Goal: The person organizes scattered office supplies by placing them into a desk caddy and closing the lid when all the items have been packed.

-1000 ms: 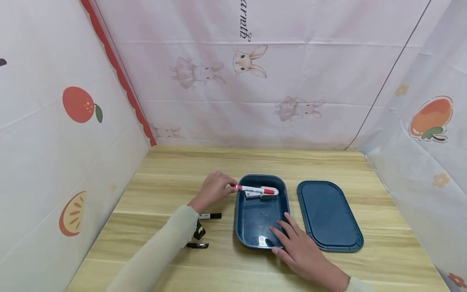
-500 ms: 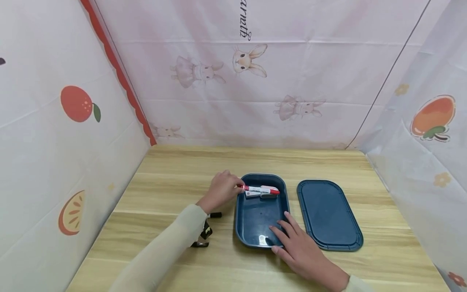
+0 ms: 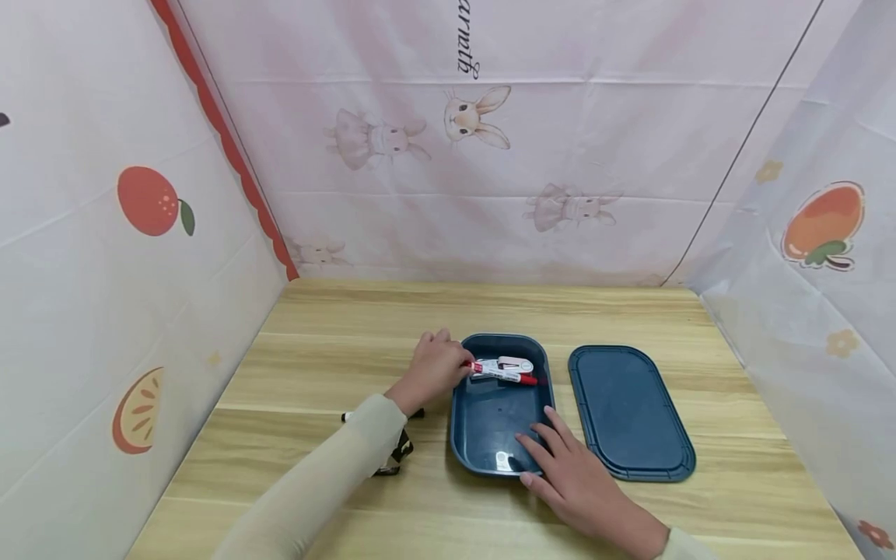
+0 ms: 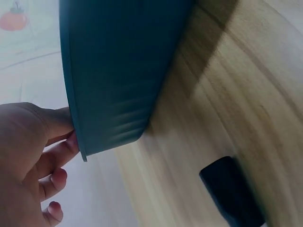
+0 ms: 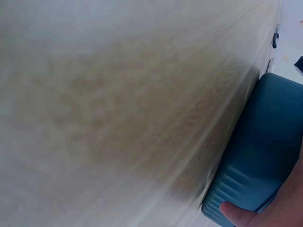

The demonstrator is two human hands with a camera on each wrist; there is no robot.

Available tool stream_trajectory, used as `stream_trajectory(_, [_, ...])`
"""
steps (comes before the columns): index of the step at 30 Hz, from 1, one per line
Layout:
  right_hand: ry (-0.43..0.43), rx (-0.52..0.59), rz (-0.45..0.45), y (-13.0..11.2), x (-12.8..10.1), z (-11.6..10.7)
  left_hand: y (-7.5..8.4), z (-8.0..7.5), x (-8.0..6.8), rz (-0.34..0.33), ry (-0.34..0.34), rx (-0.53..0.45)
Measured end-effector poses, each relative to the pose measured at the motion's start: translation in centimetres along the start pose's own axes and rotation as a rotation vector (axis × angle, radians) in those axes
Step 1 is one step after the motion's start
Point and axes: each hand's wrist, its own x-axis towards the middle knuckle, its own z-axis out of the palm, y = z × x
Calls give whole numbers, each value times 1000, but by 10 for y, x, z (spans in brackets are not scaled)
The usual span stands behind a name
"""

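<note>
In the head view my left hand (image 3: 437, 364) reaches over the left rim of a dark blue plastic box (image 3: 500, 424), pinching the end of a white marker with red ends (image 3: 500, 373). The marker slants down to the right inside the box. Beside it lies a small white round-ended thing (image 3: 516, 363). In the left wrist view the fingertips are right at the rim, with the marker hidden behind the wall. My right hand (image 3: 577, 482) rests on the box's near right corner, fingers spread over the inside; its thumb (image 5: 234, 213) lies against the outer wall.
A matching blue lid (image 3: 633, 412) lies flat on the wooden table (image 3: 483, 513), right of the box. Left of the box, partly under the left sleeve (image 3: 329, 474), are a black-capped marker (image 3: 418, 414) and other black things (image 3: 402, 446). Printed cloth walls surround the table.
My left hand has moved right and slightly down with the red-and-white marker, whose far end has dropped lower in the box. The right hand keeps its place at the corner.
</note>
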Motion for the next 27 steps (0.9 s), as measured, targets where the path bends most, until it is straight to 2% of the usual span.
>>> stream_trajectory(9, [13, 2, -7, 0, 0, 0, 10, -7, 5, 59, -58, 158])
stream_trajectory(16, [12, 5, -8, -1, 0, -1, 18, -9, 9, 76, -104, 292])
stream_trajectory(20, [15, 9, -11, 0, 1, -2, 20, -8, 10, 88, -119, 302])
stream_trajectory(27, [13, 10, -12, 0, 1, -2, 21, -8, 12, 64, -143, 294])
